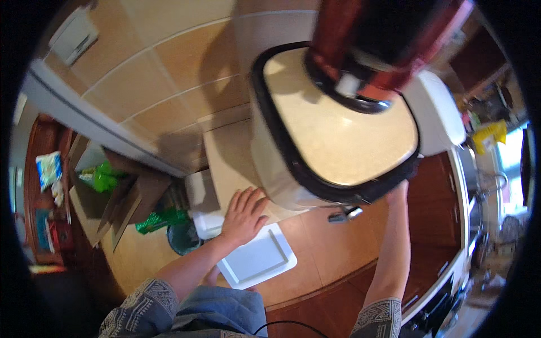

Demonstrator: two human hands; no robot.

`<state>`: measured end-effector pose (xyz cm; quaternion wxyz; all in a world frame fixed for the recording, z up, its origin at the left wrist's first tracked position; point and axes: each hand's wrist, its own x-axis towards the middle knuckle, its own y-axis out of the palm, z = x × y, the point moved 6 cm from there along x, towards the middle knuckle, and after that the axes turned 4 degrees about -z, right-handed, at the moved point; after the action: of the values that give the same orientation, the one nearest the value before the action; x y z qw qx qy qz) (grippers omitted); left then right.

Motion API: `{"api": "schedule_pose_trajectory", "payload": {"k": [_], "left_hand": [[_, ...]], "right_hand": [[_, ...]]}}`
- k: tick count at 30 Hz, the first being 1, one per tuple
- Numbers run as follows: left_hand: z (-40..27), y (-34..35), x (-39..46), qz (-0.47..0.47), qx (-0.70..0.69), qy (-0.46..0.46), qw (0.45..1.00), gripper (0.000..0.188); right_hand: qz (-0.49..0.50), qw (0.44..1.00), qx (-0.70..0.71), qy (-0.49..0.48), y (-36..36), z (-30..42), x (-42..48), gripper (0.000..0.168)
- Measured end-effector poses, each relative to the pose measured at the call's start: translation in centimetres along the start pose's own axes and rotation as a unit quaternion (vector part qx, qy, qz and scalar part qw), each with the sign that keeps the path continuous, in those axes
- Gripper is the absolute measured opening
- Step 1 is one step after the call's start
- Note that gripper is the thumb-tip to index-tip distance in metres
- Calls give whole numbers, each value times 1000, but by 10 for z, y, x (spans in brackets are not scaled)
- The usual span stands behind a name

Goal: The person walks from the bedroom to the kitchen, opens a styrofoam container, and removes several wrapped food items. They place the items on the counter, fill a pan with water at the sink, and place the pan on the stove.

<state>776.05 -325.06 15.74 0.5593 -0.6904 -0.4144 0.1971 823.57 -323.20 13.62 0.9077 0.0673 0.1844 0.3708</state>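
A bulky white appliance or bin (pixel 274 177) with a black rim and a flat cream top (pixel 346 148) stands against the wall on a cream surface (pixel 228 152). On that top stands a tall red-and-black appliance (pixel 372 55), blurred and cut off by the upper edge of the view. My left hand (pixel 247 217) has its fingers spread at the lower left of the white body, by the edge of the cream surface; whether it touches the body is unclear. Under the right end of the black rim is my right hand (pixel 397 196), its fingers hidden.
A white rectangular panel or lid (pixel 260 255) with a raised border lies below my left hand. Farther left are a dark bucket (pixel 182 238), green plastic bags (pixel 162 219) and an opened cardboard box (pixel 139 198). Dark red cabinets (pixel 435 203) line the right.
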Motion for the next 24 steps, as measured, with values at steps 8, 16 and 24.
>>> {"api": "schedule_pose_trajectory", "payload": {"k": [8,16,24], "left_hand": [[9,-2,-7,-23,-46,-16,999,49],[81,13,-94,-261,-353,-236,867,30],[273,234,-344,-167,-163,-602,764,41]], "right_hand": [[-5,999,-34,0,-14,-18,28,32],[-118,906,-282,-291,-59,-58,-92,36],[170,922,-334,94,86,-300,-420,18]]}}
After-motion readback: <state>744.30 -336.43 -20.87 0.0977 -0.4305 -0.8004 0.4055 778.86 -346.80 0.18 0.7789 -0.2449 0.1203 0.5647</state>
